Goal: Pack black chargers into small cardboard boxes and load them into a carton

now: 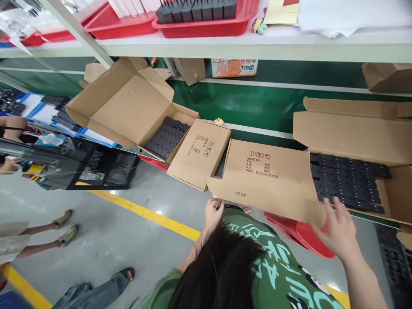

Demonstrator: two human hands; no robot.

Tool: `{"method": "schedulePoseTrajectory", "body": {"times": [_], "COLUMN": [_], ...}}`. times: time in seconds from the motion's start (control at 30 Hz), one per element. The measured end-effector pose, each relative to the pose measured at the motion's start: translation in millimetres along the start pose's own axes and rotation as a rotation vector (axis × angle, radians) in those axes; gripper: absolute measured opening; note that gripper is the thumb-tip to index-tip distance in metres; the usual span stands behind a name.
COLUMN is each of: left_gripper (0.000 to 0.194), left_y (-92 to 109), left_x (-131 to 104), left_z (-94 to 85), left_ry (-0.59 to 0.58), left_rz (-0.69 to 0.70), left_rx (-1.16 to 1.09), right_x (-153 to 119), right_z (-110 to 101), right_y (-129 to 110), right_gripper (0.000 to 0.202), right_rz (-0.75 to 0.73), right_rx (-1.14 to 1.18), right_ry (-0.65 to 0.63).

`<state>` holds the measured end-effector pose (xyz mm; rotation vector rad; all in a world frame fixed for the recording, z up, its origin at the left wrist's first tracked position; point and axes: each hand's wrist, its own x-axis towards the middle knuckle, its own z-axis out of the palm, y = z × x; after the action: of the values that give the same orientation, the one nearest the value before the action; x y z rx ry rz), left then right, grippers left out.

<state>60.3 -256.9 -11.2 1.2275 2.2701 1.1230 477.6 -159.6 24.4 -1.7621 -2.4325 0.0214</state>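
A cardboard box flap or lid with printed text (267,176) lies in front of me. My left hand (214,212) is at its near left corner with the fingers curled together; what they hold, if anything, is hidden. My right hand (337,229) is spread at the near right corner, beside an open box of black parts (347,182). A closed cardboard box (199,152) sits to the left. Beyond it stands another open box (128,105) with rows of black parts (167,137) inside.
A shelf edge (257,50) runs across the top, with red trays (206,30) on it. Below are a red stool (309,236) and a yellow floor line (144,211). At the left, a black cart (106,171) and other people's legs show.
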Motion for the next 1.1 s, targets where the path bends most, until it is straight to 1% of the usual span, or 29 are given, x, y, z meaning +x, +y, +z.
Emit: {"method": "schedulePoseTrajectory", "body": {"times": [0.03, 0.07, 0.1, 0.13, 0.17, 0.2, 0.23, 0.27, 0.3, 0.33, 0.37, 0.4, 0.47, 0.5, 0.57, 0.67, 0.77, 0.83, 0.9, 0.97, 1.03, 1.1], "left_gripper": [0.035, 0.031, 0.027, 0.034, 0.057, 0.082, 0.102, 0.112, 0.113, 0.107, 0.097, 0.088, 0.081, 0.081, 0.081, 0.073, 0.065, 0.068, 0.074, 0.079, 0.078, 0.074], "left_y": [-1.5, -0.3, 3.4, 8.5, 13.9, 18.2, 20.5, 20.1, 17.0, 11.6, 4.8, -2.6, -15.3, -19.1, -20.1, -8.7, 3.8, 5.3, 0.1, -9.4, -19.2, -26.7], "left_x": [-3.4, -2.2, 3.4, 12.4, 23.3, 34.3, 43.7, 50.3, 53.7, 53.9, 51.6, 47.7, 39.1, 35.8, 31.7, 28.1, 20.7, 14.0, 8.1, 4.0, 1.0, -1.8], "left_z": [-10.8, -20.9, -28.8, -33.8, -35.1, -32.6, -26.6, -18.0, -7.6, 3.4, 14.0, 23.2, 35.6, 38.3, 37.9, 31.1, 29.6, 34.2, 41.6, 49.8, 57.7, 65.0], "left_ry": [0.050, 0.082, 0.066, 0.001, -0.143, -0.327, -0.477, -0.585, -0.639, -0.646, -0.624, -0.586, -0.510, -0.477, -0.408, -0.331, -0.335, -0.340, -0.345, -0.343, -0.327, -0.301], "left_rz": [-0.011, -0.001, 0.040, 0.106, 0.224, 0.342, 0.425, 0.472, 0.487, 0.485, 0.476, 0.469, 0.465, 0.454, 0.384, 0.258, 0.214, 0.178, 0.150, 0.133, 0.115, 0.100], "left_rx": [0.027, 0.054, 0.085, 0.118, 0.166, 0.233, 0.302, 0.377, 0.447, 0.506, 0.549, 0.571, 0.559, 0.543, 0.531, 0.552, 0.530, 0.495, 0.450, 0.400, 0.353, 0.313], "right_x": [8.6, 14.7, 17.8, 18.3, 16.9, 14.3, 11.3, 8.7, 6.7, 5.6, 5.1, 5.0, 4.5, 3.6, -0.3, -9.0, -14.2, -12.7, -7.9, -2.0, 2.6, 4.8], "right_z": [0.7, 4.7, 11.3, 19.5, 28.2, 36.6, 44.1, 50.5, 55.7, 59.6, 62.6, 64.6, 66.5, 66.5, 65.5, 61.1, 53.5, 47.9, 43.3, 40.9, 40.5, 41.4], "right_y": [-1.5, -3.3, -5.2, -6.9, -8.4, -9.7, -10.9, -12.0, -13.0, -14.1, -15.3, -16.7, -20.6, -23.1, -28.9, -35.1, -33.5, -29.9, -27.5, -28.4, -31.7, -34.8], "right_gripper": [0.078, 0.078, 0.079, 0.082, 0.084, 0.084, 0.083, 0.081, 0.078, 0.076, 0.075, 0.077, 0.083, 0.088, 0.095, 0.099, 0.092, 0.089, 0.092, 0.095, 0.092, 0.082], "right_rz": [-0.093, -0.169, -0.216, -0.233, -0.229, -0.211, -0.193, -0.179, -0.169, -0.161, -0.150, -0.137, -0.080, -0.037, 0.059, 0.156, 0.280, 0.386, 0.498, 0.591, 0.630, 0.625], "right_rx": [-0.032, -0.070, -0.102, -0.126, -0.144, -0.156, -0.163, -0.163, -0.156, -0.140, -0.115, -0.082, -0.009, 0.023, 0.057, 0.079, 0.146, 0.171, 0.147, 0.110, 0.092, 0.081], "right_ry": [-0.101, -0.197, -0.265, -0.304, -0.320, -0.323, -0.319, -0.316, -0.312, -0.307, -0.298, -0.285, -0.241, -0.214, -0.159, -0.124, -0.164, -0.211, -0.277, -0.348, -0.380, -0.383]}}
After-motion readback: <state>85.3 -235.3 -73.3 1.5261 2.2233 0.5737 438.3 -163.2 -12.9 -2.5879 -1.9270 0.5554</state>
